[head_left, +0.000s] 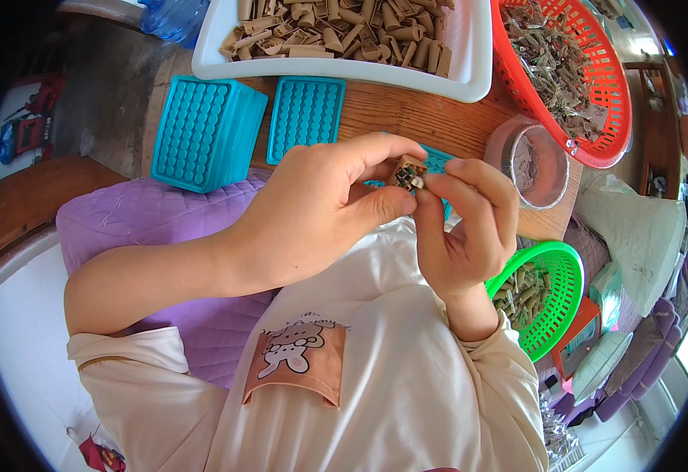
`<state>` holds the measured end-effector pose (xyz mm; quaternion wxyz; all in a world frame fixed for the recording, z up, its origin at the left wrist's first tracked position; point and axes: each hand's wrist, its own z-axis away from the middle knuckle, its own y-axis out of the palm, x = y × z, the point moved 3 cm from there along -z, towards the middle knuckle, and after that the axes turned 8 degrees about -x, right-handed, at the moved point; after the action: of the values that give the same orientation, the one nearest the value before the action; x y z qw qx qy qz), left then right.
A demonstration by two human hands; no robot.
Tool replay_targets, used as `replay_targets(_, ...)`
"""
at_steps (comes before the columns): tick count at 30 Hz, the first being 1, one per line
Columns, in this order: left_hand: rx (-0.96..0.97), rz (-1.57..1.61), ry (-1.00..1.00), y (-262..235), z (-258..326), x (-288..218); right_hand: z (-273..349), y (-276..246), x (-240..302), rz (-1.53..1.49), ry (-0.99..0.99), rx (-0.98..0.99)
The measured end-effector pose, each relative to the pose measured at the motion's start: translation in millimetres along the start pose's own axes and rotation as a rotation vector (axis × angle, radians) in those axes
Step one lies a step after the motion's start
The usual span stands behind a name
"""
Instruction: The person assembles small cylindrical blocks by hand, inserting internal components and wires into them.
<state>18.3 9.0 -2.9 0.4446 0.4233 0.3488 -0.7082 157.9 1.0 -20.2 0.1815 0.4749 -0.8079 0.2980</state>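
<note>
In front of my chest, my left hand point(324, 200) grips a small tan plastic casing point(409, 167) between thumb and fingers. The casing's open end faces up and shows dark and light small parts inside, perhaps electronics. My right hand point(474, 216) is closed in a pinch at that open end, its thumb and fingertips touching the parts there. A tiny pale piece shows by those fingertips, too small to name. Partly hidden behind both hands, a teal tray point(437, 160) with round bumps lies on the wooden table.
A white bin point(470, 82) of tan casings stands at the back. Teal trays point(210, 138) are stacked at left, beside a single teal tray point(306, 114). To the right are a red basket point(615, 94) of wired parts, a round tape-wrapped container point(552, 185) and a green basket point(568, 299).
</note>
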Motion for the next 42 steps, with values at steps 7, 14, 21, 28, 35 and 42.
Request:
replay_targets(7, -0.021, 0.254, -0.086, -6, -7, 2, 5, 4, -23, -0.177, 0.194, 0.126)
replay_targets(14, -0.059, 0.370, -0.195, -9, -5, 1, 68, 40, -73, 0.159, 0.342, 0.540)
replay_targets(21, 0.003, 0.325, -0.177, -5, -6, 2, 81, 52, -78, 0.219, 0.225, 0.621)
replay_targets(28, 0.009, 0.256, -0.041, -3, -5, 4, 42, 30, -61, 0.005, 0.432, 0.205)
replay_targets(35, 0.036, 0.183, -0.072, 0, -3, 2, 15, 4, -15, -0.196, 0.243, -0.133)
replay_targets(42, 0.016, 0.128, -0.039, -1, -1, 0, 18, 8, -7, -0.172, 0.131, -0.088)
